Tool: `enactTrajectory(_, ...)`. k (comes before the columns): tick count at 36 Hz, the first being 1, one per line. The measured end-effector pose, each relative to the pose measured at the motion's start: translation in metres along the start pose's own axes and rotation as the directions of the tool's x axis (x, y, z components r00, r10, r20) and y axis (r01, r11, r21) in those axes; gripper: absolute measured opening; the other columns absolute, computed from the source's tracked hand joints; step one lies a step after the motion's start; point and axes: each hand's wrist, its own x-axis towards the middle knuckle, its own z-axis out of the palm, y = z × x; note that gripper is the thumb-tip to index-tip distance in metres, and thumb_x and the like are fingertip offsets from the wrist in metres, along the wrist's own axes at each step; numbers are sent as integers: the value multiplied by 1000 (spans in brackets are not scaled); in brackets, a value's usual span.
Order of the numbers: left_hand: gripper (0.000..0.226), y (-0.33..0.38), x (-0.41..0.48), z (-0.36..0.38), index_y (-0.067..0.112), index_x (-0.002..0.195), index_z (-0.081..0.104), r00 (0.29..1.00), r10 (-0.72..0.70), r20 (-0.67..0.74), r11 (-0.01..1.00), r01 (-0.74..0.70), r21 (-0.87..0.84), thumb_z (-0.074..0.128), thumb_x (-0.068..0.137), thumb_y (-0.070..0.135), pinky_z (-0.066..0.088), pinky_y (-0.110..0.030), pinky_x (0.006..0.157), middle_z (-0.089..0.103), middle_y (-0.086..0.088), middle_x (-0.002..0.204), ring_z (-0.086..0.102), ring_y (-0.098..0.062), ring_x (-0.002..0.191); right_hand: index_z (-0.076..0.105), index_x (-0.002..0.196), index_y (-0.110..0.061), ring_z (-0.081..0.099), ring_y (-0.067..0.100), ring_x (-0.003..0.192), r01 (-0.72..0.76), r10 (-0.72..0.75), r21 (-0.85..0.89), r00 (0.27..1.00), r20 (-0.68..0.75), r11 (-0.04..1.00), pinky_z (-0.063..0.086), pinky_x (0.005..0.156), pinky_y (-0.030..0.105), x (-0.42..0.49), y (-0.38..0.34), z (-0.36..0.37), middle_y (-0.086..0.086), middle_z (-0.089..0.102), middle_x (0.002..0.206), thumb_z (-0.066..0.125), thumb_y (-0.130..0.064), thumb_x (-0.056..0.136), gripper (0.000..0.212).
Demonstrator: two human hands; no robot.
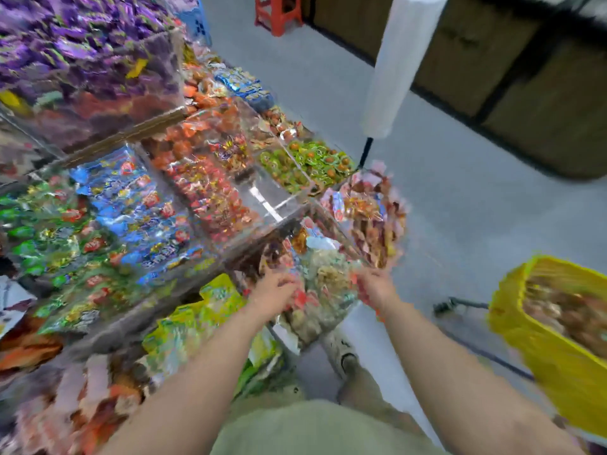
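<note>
The picture is smeared by motion. Both my hands reach into a clear bin point(323, 326) of wrapped sweets at the near corner of a sweet display. My left hand point(274, 292) lies among the red and brown wrapped sweets point(323, 277), fingers bent down into them. My right hand point(372, 285) is at the bin's right side, fingers curled around some red wrappers, though blur hides the grip. Above it a heap of brown and pink wrapped sweets point(371, 211) fills a neighbouring bin.
Clear bins of sweets cover the left: purple point(82, 44), blue point(131, 205), red point(210, 195), green point(305, 162). A white roll of bags on a pole point(399, 64) stands on the grey floor. A yellow basket point(555, 343) with brown sweets is at right. A red stool point(277, 14) stands far back.
</note>
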Motion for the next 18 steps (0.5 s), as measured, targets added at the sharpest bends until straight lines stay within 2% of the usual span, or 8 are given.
enactTrajectory(2,21,-19,-6,19,12,82,56,975,-153,158,982,169,-90,45,99,8,46,-23,56,54,-2,68,51,-7,51,45,61,-18,40,8,39,-124,127,49,991,-51,991,30,39,19,-23,48,-25,8,42,60,46,-10,92,31)
enactTrajectory(4,28,-40,-15,34,17,74,46,922,-281,268,939,322,-124,40,101,15,34,-21,48,48,0,60,44,-6,41,45,65,-16,47,8,46,-265,283,164,954,-102,950,35,43,19,-48,94,-48,5,45,60,46,-11,93,29)
enactTrajectory(6,22,-61,-24,48,17,79,46,871,-377,314,911,410,-41,40,100,20,31,-22,51,49,-2,66,43,-12,50,48,67,-14,51,12,56,-371,413,258,901,-131,892,37,53,21,-75,138,-70,4,49,63,47,-11,93,27)
enactTrajectory(9,16,-84,-34,64,16,91,50,806,-482,344,864,503,31,40,100,26,33,-25,60,54,-5,79,48,-17,65,47,68,-14,50,15,58,-461,542,375,828,-144,804,35,56,22,-113,197,-96,4,47,65,45,-9,93,26)
enactTrajectory(11,14,-89,-37,76,14,101,52,794,-510,331,848,529,38,42,99,24,38,-26,66,56,-7,87,52,-20,73,43,65,-15,47,14,51,-487,597,434,786,-160,758,32,52,20,-135,232,-110,4,43,60,45,-7,91,27)
enactTrajectory(13,17,-89,-38,89,11,107,53,797,-516,315,850,521,75,45,98,23,43,-30,81,60,-11,99,57,-25,88,42,66,-16,44,14,47,-507,646,490,745,-166,709,30,48,18,-155,258,-121,3,41,58,45,-7,90,26)
enactTrajectory(15,20,-83,-38,104,8,111,54,798,-520,304,852,510,120,47,97,22,42,-33,91,61,-12,110,56,-26,99,46,70,-14,49,14,52,-511,682,541,711,-169,668,34,49,19,-168,278,-131,4,45,63,47,-9,91,22)
enactTrajectory(18,21,-70,-37,130,8,113,53,802,-514,303,857,483,176,48,97,21,41,-35,91,60,-12,112,55,-27,102,50,77,-10,55,16,64,-499,709,609,688,-153,616,42,56,26,-178,296,-150,6,53,73,49,-12,93,16)
